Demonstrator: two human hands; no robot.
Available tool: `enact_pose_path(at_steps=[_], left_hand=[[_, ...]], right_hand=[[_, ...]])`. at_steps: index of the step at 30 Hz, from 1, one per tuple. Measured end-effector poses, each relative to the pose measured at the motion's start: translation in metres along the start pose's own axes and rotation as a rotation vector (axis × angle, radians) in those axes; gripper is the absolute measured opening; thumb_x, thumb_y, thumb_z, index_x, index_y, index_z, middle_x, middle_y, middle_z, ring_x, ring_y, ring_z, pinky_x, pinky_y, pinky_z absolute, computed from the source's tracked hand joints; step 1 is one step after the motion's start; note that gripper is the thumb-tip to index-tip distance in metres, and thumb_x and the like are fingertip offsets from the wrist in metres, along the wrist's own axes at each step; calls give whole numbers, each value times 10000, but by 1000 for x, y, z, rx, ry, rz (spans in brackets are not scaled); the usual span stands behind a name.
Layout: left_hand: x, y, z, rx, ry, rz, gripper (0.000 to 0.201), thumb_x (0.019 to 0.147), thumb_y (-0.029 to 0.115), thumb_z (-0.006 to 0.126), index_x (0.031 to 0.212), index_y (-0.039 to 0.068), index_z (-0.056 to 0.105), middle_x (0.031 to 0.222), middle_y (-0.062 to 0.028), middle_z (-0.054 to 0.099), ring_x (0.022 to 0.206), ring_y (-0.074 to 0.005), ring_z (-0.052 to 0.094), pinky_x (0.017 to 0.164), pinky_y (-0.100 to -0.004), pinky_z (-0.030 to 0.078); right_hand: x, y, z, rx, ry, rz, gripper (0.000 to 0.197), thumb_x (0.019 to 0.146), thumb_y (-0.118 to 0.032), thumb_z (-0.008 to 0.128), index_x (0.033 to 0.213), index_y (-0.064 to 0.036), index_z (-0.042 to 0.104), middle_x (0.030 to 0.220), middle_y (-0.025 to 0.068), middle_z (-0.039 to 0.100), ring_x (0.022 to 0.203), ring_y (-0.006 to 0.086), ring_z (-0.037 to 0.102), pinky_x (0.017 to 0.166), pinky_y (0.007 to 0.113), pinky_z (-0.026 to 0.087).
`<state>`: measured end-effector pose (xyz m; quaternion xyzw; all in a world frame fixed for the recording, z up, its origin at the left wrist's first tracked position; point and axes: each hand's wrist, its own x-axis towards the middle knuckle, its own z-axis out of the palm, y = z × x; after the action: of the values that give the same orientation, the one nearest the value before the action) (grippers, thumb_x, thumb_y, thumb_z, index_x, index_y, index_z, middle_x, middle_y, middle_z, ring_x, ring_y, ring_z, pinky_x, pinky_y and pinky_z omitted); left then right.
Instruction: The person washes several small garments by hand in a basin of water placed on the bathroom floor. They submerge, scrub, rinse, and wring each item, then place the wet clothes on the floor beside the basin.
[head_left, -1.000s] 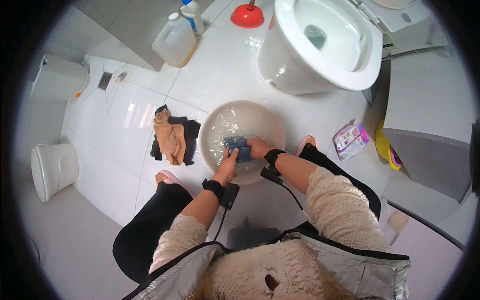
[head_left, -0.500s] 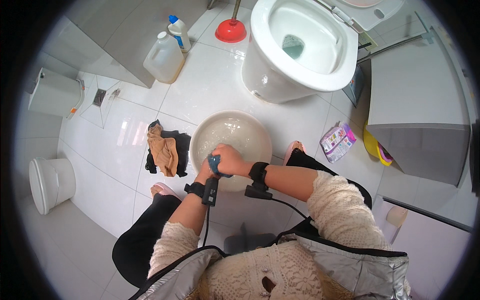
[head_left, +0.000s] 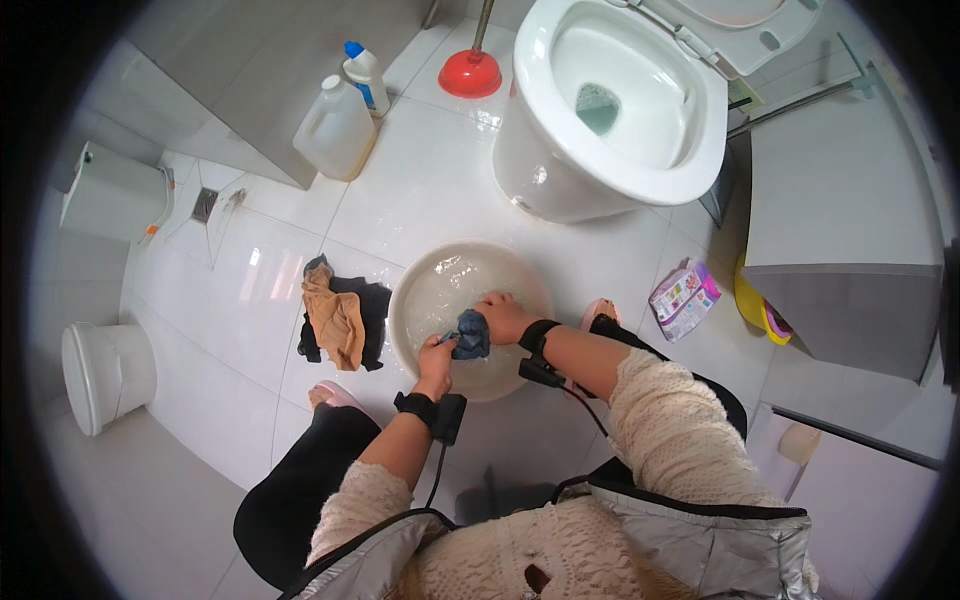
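Note:
A small wet blue-grey cloth (head_left: 471, 336) hangs bunched between my hands over a pale round basin (head_left: 545, 290) of water on the floor. My left hand (head_left: 436, 366) pinches its left edge at the near side of the basin. On the other side, my right hand (head_left: 505, 318) grips the cloth's right part, its fingers partly hidden by the hand's back. What kind of garment it is, I cannot tell. Left of the basin, a tan cloth (head_left: 335, 318) lies crumpled on black cloth (head_left: 374, 312).
Beyond the basin stands a white toilet (head_left: 545, 175), with a red plunger (head_left: 470, 75) beside it. A jug (head_left: 335, 130) and a blue-capped bottle (head_left: 366, 80) stand further left. A white bucket (head_left: 110, 375) sits far left; a purple-white packet (head_left: 685, 300) lies right.
My hands, pressed together around the cloth before, have moved apart. The blue cloth is now spread more loosely between them, and my right hand has shifted right over the basin.

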<state>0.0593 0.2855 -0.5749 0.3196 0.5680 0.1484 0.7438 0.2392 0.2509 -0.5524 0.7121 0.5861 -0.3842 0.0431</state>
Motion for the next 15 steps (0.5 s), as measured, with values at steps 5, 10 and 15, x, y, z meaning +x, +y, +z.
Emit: enact_pose_path(at_steps=[5,10,15], left_hand=[[11,-20,-20,153,-57,-184,228,709,45,621,921,93,552,813,-41,525,755,-158,492,626,-303,390],[0,-5,-8,77,-91,-306,332,803,309,597,1069,136,499,1055,-59,513,1010,-210,469,704,-461,446],[0,10,-1,-276,-202,-547,515,827,557,464,1123,137,498,1107,-81,541,1035,-247,505,785,-512,451]], right_hand=[[-14,10,41,-148,-277,78,514,810,-177,538,1295,-212,373,1431,120,87,1261,489,144,978,523,292],[2,10,41,357,14,-38,327,684,-229,638,968,-95,548,948,152,601,881,307,575,713,410,450],[-14,-52,-10,704,5,-49,357,564,-146,615,897,-33,555,787,143,594,737,304,575,660,360,451]])
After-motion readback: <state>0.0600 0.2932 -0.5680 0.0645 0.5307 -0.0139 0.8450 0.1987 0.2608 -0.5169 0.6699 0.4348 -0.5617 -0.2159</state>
